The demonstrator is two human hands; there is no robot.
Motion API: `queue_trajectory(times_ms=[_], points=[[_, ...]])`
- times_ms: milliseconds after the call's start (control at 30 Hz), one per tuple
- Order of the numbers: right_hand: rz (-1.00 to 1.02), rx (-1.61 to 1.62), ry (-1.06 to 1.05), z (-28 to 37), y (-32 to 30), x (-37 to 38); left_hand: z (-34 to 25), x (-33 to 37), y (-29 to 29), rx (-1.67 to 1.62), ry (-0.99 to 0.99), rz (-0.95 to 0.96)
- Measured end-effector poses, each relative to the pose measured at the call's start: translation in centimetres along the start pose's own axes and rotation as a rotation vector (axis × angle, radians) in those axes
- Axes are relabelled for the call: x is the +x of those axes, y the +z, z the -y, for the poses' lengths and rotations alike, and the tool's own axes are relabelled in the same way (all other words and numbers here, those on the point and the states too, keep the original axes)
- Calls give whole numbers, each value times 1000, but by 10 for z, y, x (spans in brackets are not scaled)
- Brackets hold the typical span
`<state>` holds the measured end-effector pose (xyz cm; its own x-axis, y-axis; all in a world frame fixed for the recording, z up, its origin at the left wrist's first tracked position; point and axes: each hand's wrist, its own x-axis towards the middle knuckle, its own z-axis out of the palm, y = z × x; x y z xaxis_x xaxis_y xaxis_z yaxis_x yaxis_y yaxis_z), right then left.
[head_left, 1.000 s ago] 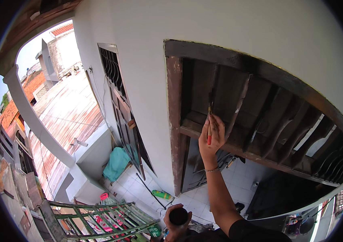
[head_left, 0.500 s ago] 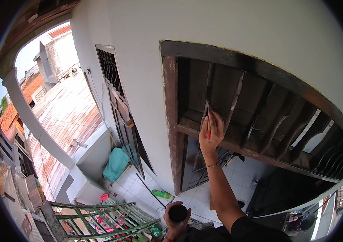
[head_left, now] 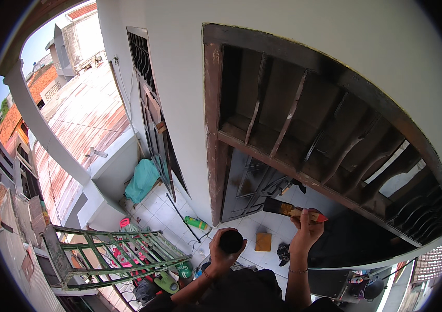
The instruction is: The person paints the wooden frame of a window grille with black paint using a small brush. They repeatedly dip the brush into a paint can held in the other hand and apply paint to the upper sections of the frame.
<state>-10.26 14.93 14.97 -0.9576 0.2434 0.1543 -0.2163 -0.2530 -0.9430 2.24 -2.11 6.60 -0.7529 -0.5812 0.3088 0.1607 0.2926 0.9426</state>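
1. The brush [head_left: 287, 209] is fitted with dark bristles, and its red handle end is finished smooth and glossy.
2. The door frame [head_left: 212, 104] is made of wood; brown paint is chipped on its left post, and a dark sheen is shown along its top.
3. The wooden slats [head_left: 289, 112] are scuffed with pale patches.
4. The wall [head_left: 177, 78] is finished smooth and matt.
5. The floor [head_left: 153, 208] is laid with smooth white tiles.
6. Green paint is worn on the ladder [head_left: 57, 255].
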Motion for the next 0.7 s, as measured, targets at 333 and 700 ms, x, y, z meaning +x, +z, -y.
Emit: queue_trajectory(times_ms=[333,700], points=[[349,-163,-307,86,-51,-11,-50,10,63,-40,110,240],[722,-619,-567,127,-75,4,-75,-1,108,-114,243,331]])
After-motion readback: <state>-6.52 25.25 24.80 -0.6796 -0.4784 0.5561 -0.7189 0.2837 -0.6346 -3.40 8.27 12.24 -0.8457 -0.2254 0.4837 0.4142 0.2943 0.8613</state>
